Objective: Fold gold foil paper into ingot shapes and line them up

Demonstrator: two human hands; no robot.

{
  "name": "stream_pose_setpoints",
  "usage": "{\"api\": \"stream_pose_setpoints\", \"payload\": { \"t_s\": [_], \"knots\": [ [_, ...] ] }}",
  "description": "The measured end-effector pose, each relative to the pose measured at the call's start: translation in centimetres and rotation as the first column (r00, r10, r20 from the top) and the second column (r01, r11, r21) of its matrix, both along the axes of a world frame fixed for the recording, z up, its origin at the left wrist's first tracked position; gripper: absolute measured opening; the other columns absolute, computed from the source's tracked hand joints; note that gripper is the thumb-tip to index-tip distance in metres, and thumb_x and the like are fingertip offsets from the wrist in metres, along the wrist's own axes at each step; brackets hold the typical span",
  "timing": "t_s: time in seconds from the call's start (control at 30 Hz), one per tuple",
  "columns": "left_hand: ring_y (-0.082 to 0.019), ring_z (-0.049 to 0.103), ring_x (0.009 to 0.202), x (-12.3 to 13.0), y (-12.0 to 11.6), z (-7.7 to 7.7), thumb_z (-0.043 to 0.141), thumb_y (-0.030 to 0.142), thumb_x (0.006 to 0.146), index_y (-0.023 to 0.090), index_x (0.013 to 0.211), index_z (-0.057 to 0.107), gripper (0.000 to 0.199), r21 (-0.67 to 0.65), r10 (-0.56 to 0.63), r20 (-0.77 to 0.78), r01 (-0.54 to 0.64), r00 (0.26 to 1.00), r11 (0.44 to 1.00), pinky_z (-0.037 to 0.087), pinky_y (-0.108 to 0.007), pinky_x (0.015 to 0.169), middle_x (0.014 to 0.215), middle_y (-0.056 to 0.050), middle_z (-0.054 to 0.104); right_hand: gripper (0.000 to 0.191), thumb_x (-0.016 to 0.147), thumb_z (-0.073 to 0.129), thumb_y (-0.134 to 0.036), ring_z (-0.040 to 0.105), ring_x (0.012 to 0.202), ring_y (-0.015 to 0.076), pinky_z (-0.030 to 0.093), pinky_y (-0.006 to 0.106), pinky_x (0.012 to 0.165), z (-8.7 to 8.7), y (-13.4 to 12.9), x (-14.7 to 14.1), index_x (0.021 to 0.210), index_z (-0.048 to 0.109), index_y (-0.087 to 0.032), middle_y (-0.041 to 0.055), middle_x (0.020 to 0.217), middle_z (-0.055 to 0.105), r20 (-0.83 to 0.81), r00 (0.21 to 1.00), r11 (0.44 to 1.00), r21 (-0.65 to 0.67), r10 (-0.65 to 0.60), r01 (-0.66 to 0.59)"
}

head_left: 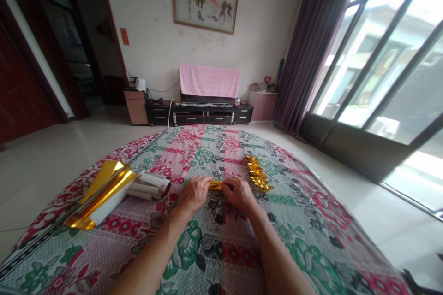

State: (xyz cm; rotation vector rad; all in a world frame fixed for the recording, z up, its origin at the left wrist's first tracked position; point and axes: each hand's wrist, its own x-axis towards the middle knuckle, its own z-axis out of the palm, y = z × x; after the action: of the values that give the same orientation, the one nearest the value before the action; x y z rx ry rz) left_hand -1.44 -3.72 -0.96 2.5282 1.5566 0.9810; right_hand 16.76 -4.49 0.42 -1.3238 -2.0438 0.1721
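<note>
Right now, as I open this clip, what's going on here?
A person's left hand and right hand hold a narrow gold piece between them, one at each end, over a flowered cloth. To the right, a row of shiny gold folded pieces lies on the cloth. To the left are shiny gold sheets, partly curled, with pale rolls beside them.

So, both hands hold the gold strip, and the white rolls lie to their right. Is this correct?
Not quite: the head view shows the white rolls lying to the left of the left hand and right hand, which do both hold the gold strip.
</note>
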Motion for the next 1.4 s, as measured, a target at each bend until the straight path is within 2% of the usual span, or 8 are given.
{"api": "stream_pose_setpoints", "payload": {
  "t_s": [0.17,0.37,0.63,0.77,1.1,1.4],
  "knots": [
    [-0.019,0.057,0.081,0.2,0.1,0.1,0.04,0.019,0.085,0.02,0.096,0.062,0.025,0.01,0.025,-0.053,-0.025,0.998,1.0,0.043,-0.031,0.077,0.086,-0.006,0.065,0.022,0.08,0.048,-0.023,0.054,0.061,0.0112,0.035,0.02,0.059,-0.1,0.0,0.2,0.075,0.069,-0.021,0.0012,0.067,0.064,-0.019,1.0,1.0,-0.027,-0.016,0.015],
    [-0.019,0.054,0.08,0.7,-0.2,0.5,0.037,0.019,0.086,0.019,0.097,0.061,0.026,0.02,0.054,-0.104,-0.052,0.993,0.998,0.041,-0.031,0.076,0.085,-0.006,0.063,0.021,0.079,0.049,-0.023,0.056,0.064,0.0117,0.035,0.019,0.062,-0.4,0.1,-0.3,0.076,0.069,-0.021,0.0017,0.069,0.065,0.031,0.995,0.995,-0.002,-0.097,0.097],
    [-0.02,0.052,0.082,0.9,-0.4,0.5,0.039,0.018,0.085,0.018,0.098,0.06,0.025,0.059,0.086,-0.103,-0.081,0.991,0.995,0.041,-0.031,0.076,0.085,-0.007,0.061,0.019,0.078,0.051,-0.022,0.055,0.061,0.0127,0.032,0.021,0.058,-0.1,0.0,-0.9,0.073,0.069,-0.022,0.0029,0.067,0.065,0.079,0.978,0.981,-0.015,-0.191,0.193],
    [-0.02,0.051,0.082,0.8,-0.3,0.5,0.039,0.019,0.085,0.018,0.098,0.058,0.022,0.072,0.099,-0.123,-0.091,0.987,0.993,0.04,-0.031,0.076,0.085,-0.007,0.06,0.019,0.078,0.05,-0.023,0.055,0.062,0.0122,0.032,0.02,0.058,-0.2,0.0,-0.8,0.074,0.069,-0.022,0.0025,0.068,0.064,0.079,0.979,0.981,-0.031,-0.19,0.193],
    [-0.018,0.05,0.076,1.1,-0.6,1.2,0.039,0.022,0.087,0.019,0.082,0.053,0.015,0.004,0.147,-0.168,-0.149,0.975,0.989,0.038,-0.029,0.074,0.08,-0.004,0.058,0.016,0.075,0.052,-0.023,0.054,0.063,0.011,0.031,0.019,0.059,0.0,0.0,-0.9,0.077,0.067,-0.021,0.0004,0.068,0.064,0.07,0.976,0.974,-0.085,-0.206,0.212],
    [-0.018,0.049,0.078,1.2,-0.9,1.4,0.04,0.022,0.087,0.019,0.08,0.053,0.015,0.011,0.158,-0.184,-0.158,0.97,0.987,0.037,-0.028,0.073,0.081,-0.004,0.058,0.015,0.072,0.053,-0.021,0.051,0.059,0.0101,0.032,0.018,0.057,-0.1,0.1,-0.2,0.079,0.066,-0.02,-0.0015,0.063,0.061,-0.049,0.99,0.986,-0.111,-0.131,0.125]
  ]
}}
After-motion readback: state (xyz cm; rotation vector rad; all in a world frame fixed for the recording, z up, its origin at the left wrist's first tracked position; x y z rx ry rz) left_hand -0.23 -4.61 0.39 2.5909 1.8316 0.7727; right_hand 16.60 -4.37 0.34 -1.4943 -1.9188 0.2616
